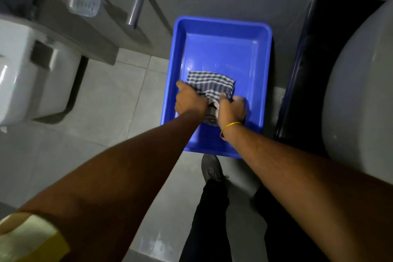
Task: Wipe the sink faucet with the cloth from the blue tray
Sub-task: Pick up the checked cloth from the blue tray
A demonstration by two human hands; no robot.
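Note:
A blue plastic tray [221,44] stands on the floor against the grey wall. In its near half lies a folded black-and-white checked cloth [210,84]. My left hand [190,100] grips the cloth's left edge. My right hand [231,109], with a yellow band on the wrist, holds the cloth's near right part. Both hands are inside the tray. The white sink basin [357,100] curves in at the right edge; its faucet is out of view.
A white toilet [27,70] stands at the left under a grey ledge. A chrome paper holder [137,1] and a clear soap dish [84,3] hang on the wall. A black-lined bin [308,59] sits between tray and sink. My shoe [211,168] is just below the tray.

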